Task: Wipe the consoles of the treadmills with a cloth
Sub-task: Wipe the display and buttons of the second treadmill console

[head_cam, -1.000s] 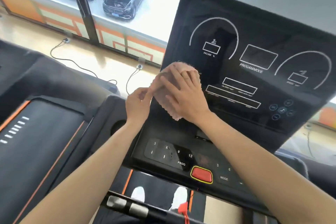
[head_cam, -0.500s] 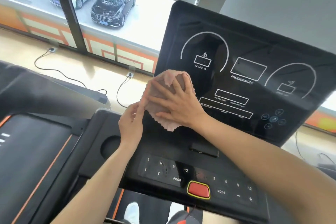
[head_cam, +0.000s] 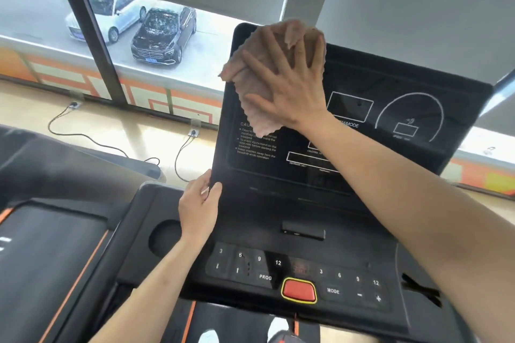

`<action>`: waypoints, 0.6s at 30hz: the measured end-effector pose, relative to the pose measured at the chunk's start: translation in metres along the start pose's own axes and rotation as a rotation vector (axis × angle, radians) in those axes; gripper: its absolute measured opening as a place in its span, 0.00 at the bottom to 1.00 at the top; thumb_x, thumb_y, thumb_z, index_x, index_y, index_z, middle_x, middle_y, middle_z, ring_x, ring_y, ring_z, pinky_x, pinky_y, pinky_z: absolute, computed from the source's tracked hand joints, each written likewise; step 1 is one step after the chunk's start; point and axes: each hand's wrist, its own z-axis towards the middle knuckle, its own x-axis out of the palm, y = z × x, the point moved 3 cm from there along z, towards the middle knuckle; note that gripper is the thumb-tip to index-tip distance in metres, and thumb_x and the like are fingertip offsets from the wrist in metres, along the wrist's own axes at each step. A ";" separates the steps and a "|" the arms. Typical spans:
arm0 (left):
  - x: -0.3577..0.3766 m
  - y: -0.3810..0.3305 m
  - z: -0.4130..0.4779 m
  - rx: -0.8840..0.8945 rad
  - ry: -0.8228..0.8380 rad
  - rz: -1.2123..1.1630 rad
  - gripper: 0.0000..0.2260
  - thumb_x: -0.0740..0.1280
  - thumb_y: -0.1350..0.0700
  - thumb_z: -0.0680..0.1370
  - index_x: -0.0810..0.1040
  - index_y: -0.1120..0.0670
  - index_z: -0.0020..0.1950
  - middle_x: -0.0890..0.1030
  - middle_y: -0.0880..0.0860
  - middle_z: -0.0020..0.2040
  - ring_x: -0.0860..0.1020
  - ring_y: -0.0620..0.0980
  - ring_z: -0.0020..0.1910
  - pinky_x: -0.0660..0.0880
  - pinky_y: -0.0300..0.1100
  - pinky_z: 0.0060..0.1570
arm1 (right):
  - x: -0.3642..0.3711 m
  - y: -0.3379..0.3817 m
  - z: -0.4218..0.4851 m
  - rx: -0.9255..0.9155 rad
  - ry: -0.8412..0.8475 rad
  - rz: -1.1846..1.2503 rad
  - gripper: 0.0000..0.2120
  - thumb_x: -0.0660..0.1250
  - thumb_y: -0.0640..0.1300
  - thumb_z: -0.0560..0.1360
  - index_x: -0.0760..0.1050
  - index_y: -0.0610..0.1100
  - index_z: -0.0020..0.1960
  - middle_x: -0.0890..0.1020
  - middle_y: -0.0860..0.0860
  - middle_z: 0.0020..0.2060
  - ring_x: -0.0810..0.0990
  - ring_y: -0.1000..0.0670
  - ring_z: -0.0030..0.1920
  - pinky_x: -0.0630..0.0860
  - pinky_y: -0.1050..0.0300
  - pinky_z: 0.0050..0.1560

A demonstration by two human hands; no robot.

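The pink cloth is soft, light and limp; it would likely bunch, so a broad palm suits it best. It lies under the right hand, whose spread, straight fingers press it against the console screen. Its long axis runs up the panel, the scalloped end trailing below the palm. The left hand grips the screen's lower edge.
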 end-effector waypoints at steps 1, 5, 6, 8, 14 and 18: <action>0.001 0.000 0.000 0.003 0.005 0.008 0.18 0.69 0.56 0.81 0.79 0.50 0.72 0.81 0.47 0.66 0.79 0.43 0.62 0.71 0.36 0.64 | -0.004 -0.007 0.002 0.023 -0.002 -0.001 0.35 0.44 0.77 0.77 0.49 0.64 0.81 0.53 0.48 0.83 0.57 0.26 0.77 0.46 0.21 0.74; 0.002 0.001 -0.001 -0.010 0.021 0.031 0.20 0.70 0.55 0.80 0.78 0.48 0.73 0.80 0.47 0.66 0.79 0.43 0.61 0.70 0.36 0.63 | -0.008 -0.024 -0.002 0.121 -0.014 -0.005 0.36 0.43 0.76 0.77 0.47 0.63 0.82 0.52 0.48 0.83 0.57 0.27 0.78 0.45 0.21 0.73; 0.002 0.001 -0.001 -0.014 0.024 0.045 0.20 0.70 0.54 0.80 0.77 0.48 0.73 0.80 0.47 0.66 0.79 0.44 0.61 0.70 0.36 0.64 | -0.007 -0.026 -0.006 0.147 -0.017 -0.003 0.37 0.43 0.76 0.78 0.47 0.62 0.82 0.53 0.48 0.83 0.57 0.28 0.78 0.45 0.20 0.73; 0.003 0.001 -0.002 -0.008 0.023 0.062 0.22 0.71 0.53 0.80 0.76 0.48 0.74 0.80 0.47 0.67 0.79 0.45 0.63 0.71 0.37 0.65 | -0.001 -0.025 -0.018 0.181 -0.016 0.008 0.37 0.44 0.76 0.78 0.49 0.60 0.82 0.54 0.49 0.83 0.56 0.28 0.79 0.44 0.19 0.72; 0.007 0.004 -0.003 -0.001 0.015 0.080 0.25 0.73 0.49 0.77 0.76 0.46 0.74 0.79 0.46 0.68 0.79 0.46 0.66 0.74 0.46 0.70 | 0.031 0.003 -0.072 0.180 0.056 0.019 0.40 0.47 0.78 0.76 0.51 0.59 0.82 0.54 0.44 0.82 0.58 0.26 0.77 0.46 0.17 0.70; 0.010 0.005 -0.004 0.014 0.015 0.099 0.26 0.74 0.47 0.76 0.75 0.46 0.74 0.79 0.46 0.67 0.78 0.46 0.65 0.74 0.46 0.70 | 0.054 0.027 -0.114 0.115 0.117 0.014 0.44 0.50 0.79 0.74 0.48 0.58 0.83 0.50 0.42 0.83 0.54 0.26 0.78 0.44 0.16 0.70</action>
